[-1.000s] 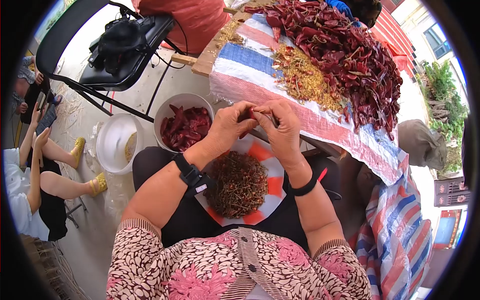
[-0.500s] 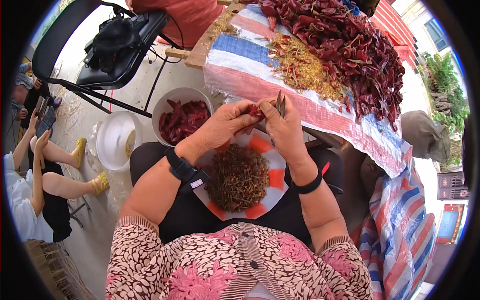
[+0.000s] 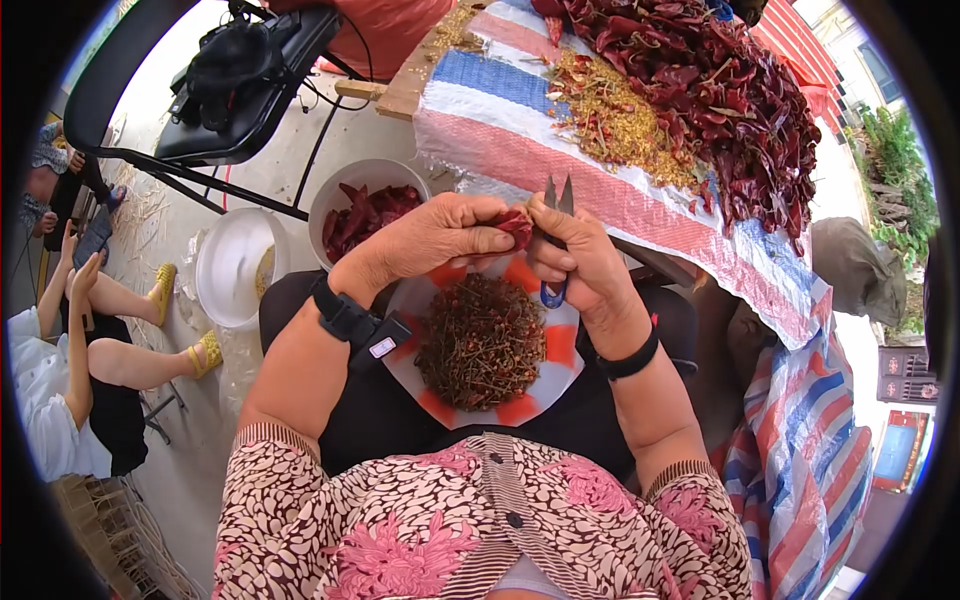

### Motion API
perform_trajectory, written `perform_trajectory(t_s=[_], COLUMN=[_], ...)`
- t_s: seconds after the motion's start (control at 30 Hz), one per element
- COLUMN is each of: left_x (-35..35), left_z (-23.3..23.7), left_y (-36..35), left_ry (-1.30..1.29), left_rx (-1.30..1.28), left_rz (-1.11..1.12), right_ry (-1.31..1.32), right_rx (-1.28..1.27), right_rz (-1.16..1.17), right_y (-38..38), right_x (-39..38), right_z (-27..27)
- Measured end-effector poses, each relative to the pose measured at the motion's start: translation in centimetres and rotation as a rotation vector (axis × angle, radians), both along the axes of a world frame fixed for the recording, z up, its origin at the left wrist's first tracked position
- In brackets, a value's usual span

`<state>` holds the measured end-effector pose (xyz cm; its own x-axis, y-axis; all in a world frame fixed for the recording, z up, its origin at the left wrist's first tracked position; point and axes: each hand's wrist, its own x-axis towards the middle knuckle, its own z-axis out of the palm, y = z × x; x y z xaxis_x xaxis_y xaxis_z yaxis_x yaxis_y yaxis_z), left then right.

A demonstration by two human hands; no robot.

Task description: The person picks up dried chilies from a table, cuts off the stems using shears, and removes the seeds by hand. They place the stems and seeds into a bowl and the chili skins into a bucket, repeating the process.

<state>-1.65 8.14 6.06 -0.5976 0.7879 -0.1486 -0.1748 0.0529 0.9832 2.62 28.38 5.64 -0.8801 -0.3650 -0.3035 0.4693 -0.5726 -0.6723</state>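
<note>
My left hand is closed around a dried red chili pepper, whose torn-looking end faces my right hand. In my right hand is a pair of scissors, blades pointing up and slightly apart, with a blue handle loop below the fingers. The thumb and forefinger of that hand meet right at the chili's end. Beneath both hands, on my lap, rests an orange-and-white bowl heaped with chili stems. Just beyond my left wrist stands a white tub of dried red chilies.
A table with a striped plastic sheet bears a pile of dried chilies and loose yellow seeds. Left are a white basin, a black folding chair and a seated person. Striped sheeting hangs at right.
My hands have come slightly down and apart, and the right one has turned, showing the scissors' blue handle. The chili now shows more fully in my left fingers.
</note>
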Motion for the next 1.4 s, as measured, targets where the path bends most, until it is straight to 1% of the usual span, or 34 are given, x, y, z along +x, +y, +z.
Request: perform_trajectory(t_s=[0.13,0.23,0.3,0.33,0.4,0.5,0.6,0.63,0.73,0.8,0.9,0.93,1.0,1.03,1.13,1.2,1.23,1.33,1.4], left_x=[0.1,-0.3,-0.3,-0.2,0.1,-0.5,-0.4,-0.4,-0.5,-0.3,0.3,0.5,1.0,0.9,0.5,0.2,0.1,-0.1,-0.1], left_z=[0.0,-0.7,-1.4,-1.2,-0.9,-2.0,-1.9,-2.0,-3.2,-3.8,-3.3,-3.3,-3.6,-3.8,-4.1,-4.2,-4.1,-3.5,-3.1], left_y=[-0.2,-0.3,0.0,0.0,0.0,-0.4,0.0,0.1,0.7,1.2,1.7,2.0,2.7,2.9,2.8,2.6,2.5,2.2,2.2], left_ry=[-0.023,-0.054,-0.067,-0.176,-0.397,-0.355,-0.231,-0.191,-0.041,0.098,0.390,0.386,0.374,0.253,-0.070,-0.236,-0.249,-0.294,-0.329], left_rx=[0.036,0.064,0.095,0.162,0.300,0.290,0.177,0.175,0.138,0.072,-0.185,-0.189,-0.195,-0.120,0.112,0.274,0.314,0.423,0.480], left_rz=[-0.023,-0.020,0.003,0.019,0.051,-0.100,-0.079,-0.043,0.083,0.188,0.334,0.404,0.545,0.570,0.601,0.574,0.552,0.489,0.448], right_ry=[-0.085,0.088,0.233,0.307,0.351,0.434,0.501,0.520,0.643,0.779,0.991,1.062,1.118,1.145,1.197,1.165,1.145,0.523,0.425], right_rx=[-0.148,0.066,0.138,0.174,0.275,0.407,0.520,0.555,0.617,0.825,1.205,1.344,1.462,1.523,1.510,1.284,1.171,0.574,0.417], right_rz=[0.056,-0.072,-0.107,-0.127,-0.123,-0.095,-0.059,-0.048,-0.149,-0.276,-0.419,-0.458,-0.456,-0.454,-0.515,-0.630,-0.680,-0.489,-0.461], right_y=[0.1,-0.6,-0.6,-0.5,-0.1,0.3,0.5,0.5,-0.3,-0.9,-2.0,-2.4,-3.0,-3.3,-3.7,-4.2,-4.6,-4.6,-4.1], right_x=[-0.1,0.2,0.1,-0.1,-0.2,-0.2,-0.1,-0.1,-0.1,0.0,0.0,0.0,0.1,0.1,-0.5,-1.5,-1.8,-0.7,-1.0], right_z=[-0.8,-0.4,-0.6,-0.7,-0.2,0.7,0.8,0.8,-0.1,-1.4,-2.5,-2.6,-2.3,-2.1,-2.5,-3.7,-3.3,-1.2,-1.0])
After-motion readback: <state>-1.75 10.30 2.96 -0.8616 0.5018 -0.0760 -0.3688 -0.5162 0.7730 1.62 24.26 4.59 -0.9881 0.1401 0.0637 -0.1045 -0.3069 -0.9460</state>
